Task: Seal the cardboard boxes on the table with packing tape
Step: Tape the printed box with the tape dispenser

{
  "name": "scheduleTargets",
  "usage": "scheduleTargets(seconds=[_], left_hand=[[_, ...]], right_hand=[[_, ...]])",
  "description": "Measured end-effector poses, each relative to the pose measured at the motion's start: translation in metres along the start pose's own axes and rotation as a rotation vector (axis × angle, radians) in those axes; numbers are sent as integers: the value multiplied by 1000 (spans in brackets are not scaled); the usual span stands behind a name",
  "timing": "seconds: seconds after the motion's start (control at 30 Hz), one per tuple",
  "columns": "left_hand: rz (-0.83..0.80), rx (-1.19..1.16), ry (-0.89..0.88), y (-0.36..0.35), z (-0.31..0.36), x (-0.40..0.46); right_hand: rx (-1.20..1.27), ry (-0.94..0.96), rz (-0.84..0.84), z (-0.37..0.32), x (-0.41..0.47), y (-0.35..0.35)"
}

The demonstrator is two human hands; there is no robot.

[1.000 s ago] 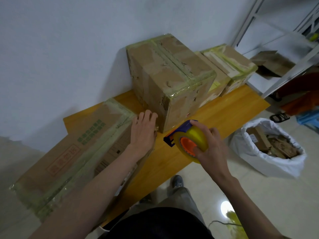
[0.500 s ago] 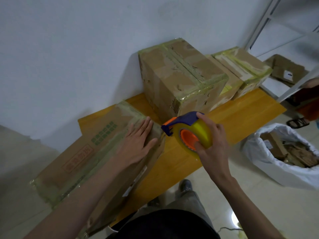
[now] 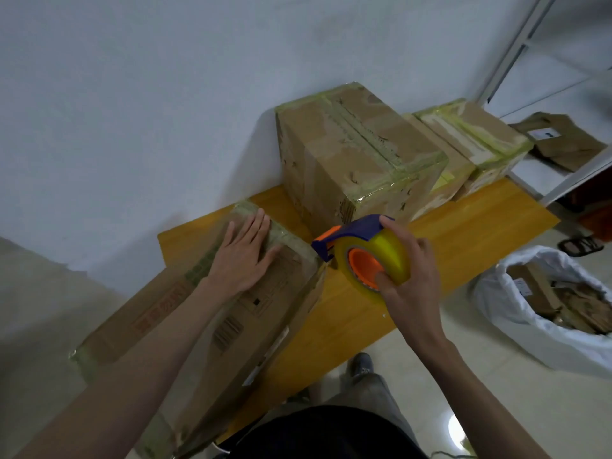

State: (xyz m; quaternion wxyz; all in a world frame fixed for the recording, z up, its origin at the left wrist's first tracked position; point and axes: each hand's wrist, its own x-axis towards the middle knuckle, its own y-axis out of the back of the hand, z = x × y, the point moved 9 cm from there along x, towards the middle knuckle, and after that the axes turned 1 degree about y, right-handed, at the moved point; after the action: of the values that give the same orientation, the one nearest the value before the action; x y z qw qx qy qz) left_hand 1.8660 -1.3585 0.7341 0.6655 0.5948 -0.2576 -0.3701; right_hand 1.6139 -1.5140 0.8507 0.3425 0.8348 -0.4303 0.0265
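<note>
A long flat cardboard box (image 3: 185, 319) lies across the left end of the wooden table (image 3: 463, 233), overhanging its edge, with tape along its top seam. My left hand (image 3: 243, 256) presses flat on the box's far end, fingers straight. My right hand (image 3: 410, 270) grips a tape dispenser (image 3: 361, 250) with a yellow roll, orange core and blue cutter, held just right of the box's end corner. A tall taped box (image 3: 351, 160) stands behind the dispenser. Two lower taped boxes (image 3: 473, 140) sit to its right.
The table stands against a white wall (image 3: 165, 94). A white sack (image 3: 543, 306) of cardboard scraps sits on the floor at right. A white shelf (image 3: 556, 167) holding a flattened brown package stands at the far right. My legs and a shoe (image 3: 361, 366) are below the table's front edge.
My left hand slid from the box's end corner onto its top face. The long box shifted right along the table. The dispenser stays raised beside the box's end.
</note>
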Motion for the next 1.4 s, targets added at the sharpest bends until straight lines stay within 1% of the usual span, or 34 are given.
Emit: scheduleTargets(seconds=[0.07,0.2,0.33,0.4,0.47,0.53,0.6,0.73,0.8,0.87,0.9,0.97,1.0,1.03,1.07,1.1,1.17,1.27,1.4], left_hand=[[14,11,-2,3,-1,1],[97,13,-24,24,-18,15],[99,-24,-39,30,-43,38],[91,-92,-78,33,-51,52],[64,-218,-80,35,-56,65],[5,-387,2,33,-63,73],[-31,-501,81,30,-69,79],[-72,-527,187,25,-82,81],[-67,-553,245,24,-85,80],[-56,-511,280,24,-80,76],[-67,-432,303,23,-77,73],[-71,-201,335,20,-73,68],[-47,-95,315,19,-68,66],[-5,-16,254,20,-58,65],[45,7,154,21,-45,64],[83,-19,36,22,-31,62],[71,-178,-147,20,-6,58],[-14,-391,-218,15,12,54],[28,-466,-232,11,26,50]], right_hand=[[4,-13,6,1,2,0],[22,-43,9,5,6,0],[24,-51,19,4,8,2],[11,-58,16,5,8,2],[-4,-70,13,8,8,2],[-4,-76,13,10,7,2],[-3,-92,16,13,7,3],[5,-121,20,17,5,6],[16,-134,25,20,5,7],[30,-142,38,21,6,8],[33,-141,44,20,7,8],[38,-140,46,19,8,8],[39,-141,43,19,8,7],[40,-142,42,18,9,8],[44,-141,42,17,10,8],[49,-137,44,16,10,8],[62,-129,46,14,11,10],[79,-143,45,15,11,11],[86,-148,60,16,9,17]])
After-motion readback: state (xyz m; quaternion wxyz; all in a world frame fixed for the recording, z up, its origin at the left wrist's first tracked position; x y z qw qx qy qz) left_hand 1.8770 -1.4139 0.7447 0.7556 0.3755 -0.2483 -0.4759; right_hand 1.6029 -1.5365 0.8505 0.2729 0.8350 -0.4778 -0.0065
